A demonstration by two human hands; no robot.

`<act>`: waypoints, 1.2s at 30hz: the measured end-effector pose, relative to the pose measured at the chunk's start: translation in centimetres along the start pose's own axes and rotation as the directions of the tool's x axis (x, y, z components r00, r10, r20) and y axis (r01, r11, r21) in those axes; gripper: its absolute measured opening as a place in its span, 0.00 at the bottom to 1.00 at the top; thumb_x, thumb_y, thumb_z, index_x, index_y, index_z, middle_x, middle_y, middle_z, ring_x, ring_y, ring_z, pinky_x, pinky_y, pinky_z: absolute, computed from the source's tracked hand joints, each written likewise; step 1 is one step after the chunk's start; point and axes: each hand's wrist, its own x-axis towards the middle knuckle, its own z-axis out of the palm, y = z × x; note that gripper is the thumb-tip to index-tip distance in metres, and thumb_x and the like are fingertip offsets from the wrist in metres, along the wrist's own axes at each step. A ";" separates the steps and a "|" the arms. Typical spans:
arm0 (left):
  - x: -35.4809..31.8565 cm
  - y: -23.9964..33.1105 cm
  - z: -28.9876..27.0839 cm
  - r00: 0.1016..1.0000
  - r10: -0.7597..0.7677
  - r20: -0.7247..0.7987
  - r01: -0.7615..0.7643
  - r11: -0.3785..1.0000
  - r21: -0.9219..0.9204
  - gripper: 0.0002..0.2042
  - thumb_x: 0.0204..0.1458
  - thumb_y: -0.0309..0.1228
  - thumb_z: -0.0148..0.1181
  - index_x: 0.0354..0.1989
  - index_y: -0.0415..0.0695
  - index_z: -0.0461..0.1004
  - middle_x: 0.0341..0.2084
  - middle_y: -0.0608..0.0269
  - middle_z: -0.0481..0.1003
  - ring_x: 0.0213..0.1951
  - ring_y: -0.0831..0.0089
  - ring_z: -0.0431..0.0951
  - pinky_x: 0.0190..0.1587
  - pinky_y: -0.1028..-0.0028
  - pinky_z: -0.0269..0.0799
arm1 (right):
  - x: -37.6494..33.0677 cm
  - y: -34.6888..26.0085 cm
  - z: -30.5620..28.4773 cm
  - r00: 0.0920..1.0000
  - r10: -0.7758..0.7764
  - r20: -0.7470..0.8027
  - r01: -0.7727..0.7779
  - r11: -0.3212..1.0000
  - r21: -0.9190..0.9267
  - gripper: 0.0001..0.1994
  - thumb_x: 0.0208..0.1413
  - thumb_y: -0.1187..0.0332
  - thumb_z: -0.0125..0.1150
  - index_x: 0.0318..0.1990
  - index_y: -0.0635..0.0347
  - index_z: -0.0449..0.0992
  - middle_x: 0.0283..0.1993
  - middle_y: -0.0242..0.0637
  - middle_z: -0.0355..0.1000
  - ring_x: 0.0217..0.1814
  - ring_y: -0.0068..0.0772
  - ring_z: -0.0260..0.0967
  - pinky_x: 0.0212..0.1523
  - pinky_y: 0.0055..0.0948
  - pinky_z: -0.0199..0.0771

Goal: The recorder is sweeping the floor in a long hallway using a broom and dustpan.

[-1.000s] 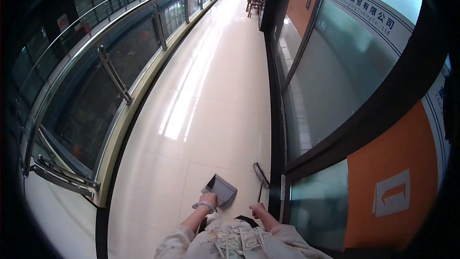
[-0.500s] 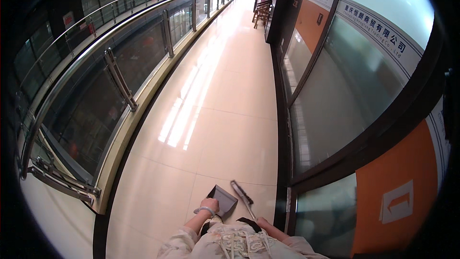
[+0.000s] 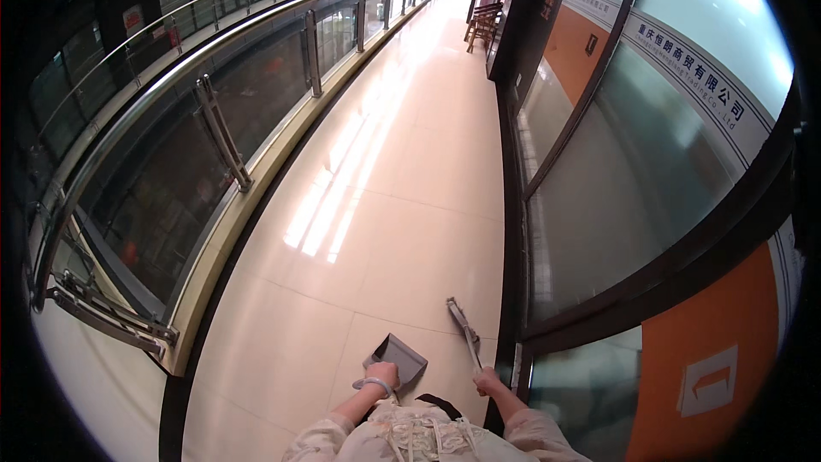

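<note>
My left hand [image 3: 382, 374], with a pale bangle at the wrist, is closed at the near end of a grey dustpan [image 3: 404, 361]. The pan is low over the glossy tiled floor [image 3: 402, 265]; whether it touches the tiles I cannot tell. To its right, my right hand [image 3: 487, 381] grips the handle of a broom [image 3: 463, 322]. The broom slants forward and left from the hand, its head beyond the dustpan and apart from it. The bristles are hard to make out from this angle.
A metal railing with glass panels [image 3: 265, 103] runs along the left of the walkway, on a raised kerb [image 3: 227, 227]. Frosted glass panels [image 3: 633, 145] in dark frames line the right. Wooden chairs [image 3: 484, 24] stand far ahead by the right wall.
My right hand has moved forward and to the right, carrying the broom away from the dustpan. The broom's head has turned. The left hand and dustpan have shifted only slightly.
</note>
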 end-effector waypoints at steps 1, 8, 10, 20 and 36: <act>0.3 0.2 -0.2 1.000 0.012 0.005 -0.012 1.000 0.000 0.10 0.39 0.32 0.51 0.27 0.43 0.77 0.29 0.52 0.75 0.34 0.60 0.77 0.37 0.66 0.72 | 2.5 1.4 1.5 0.998 -0.056 0.017 0.058 0.984 -0.167 0.12 0.40 0.68 0.58 0.32 0.67 0.70 0.25 0.49 0.70 0.31 0.40 0.71 0.23 0.29 0.70; 1.2 0.1 -0.5 1.000 0.027 0.006 -0.027 1.000 -0.013 0.10 0.39 0.33 0.51 0.27 0.43 0.77 0.28 0.51 0.75 0.33 0.58 0.76 0.37 0.64 0.72 | -9.4 -4.2 6.3 0.877 -0.478 -0.054 0.409 0.800 -0.439 0.09 0.42 0.75 0.55 0.33 0.65 0.68 0.24 0.46 0.69 0.17 0.31 0.65 0.14 0.30 0.64; 1.5 -0.1 -0.1 0.999 0.033 0.029 -0.033 0.999 -0.011 0.11 0.40 0.34 0.51 0.28 0.43 0.76 0.28 0.51 0.75 0.33 0.57 0.76 0.37 0.64 0.71 | -10.6 -3.5 4.4 0.945 -0.325 0.029 0.322 0.918 -0.231 0.11 0.42 0.74 0.56 0.36 0.65 0.68 0.24 0.43 0.68 0.16 0.28 0.64 0.13 0.26 0.61; 2.1 -0.5 -1.4 0.996 0.023 0.085 -0.024 1.000 0.016 0.10 0.40 0.35 0.53 0.29 0.48 0.77 0.29 0.54 0.75 0.34 0.58 0.76 0.38 0.65 0.71 | -17.3 -5.2 -8.1 0.962 0.123 0.244 -0.251 0.753 0.608 0.07 0.43 0.79 0.54 0.32 0.62 0.66 0.16 0.34 0.58 0.08 0.19 0.50 0.06 0.20 0.45; 8.9 12.7 1.7 1.000 0.000 -0.028 -0.003 0.995 -0.103 0.08 0.38 0.35 0.56 0.27 0.51 0.77 0.25 0.56 0.75 0.30 0.58 0.75 0.36 0.64 0.71 | -6.0 -1.6 -12.1 0.982 -0.118 -0.145 0.068 0.948 -0.312 0.21 0.40 0.74 0.51 0.45 0.68 0.58 0.36 0.59 0.68 0.37 0.54 0.70 0.31 0.42 0.73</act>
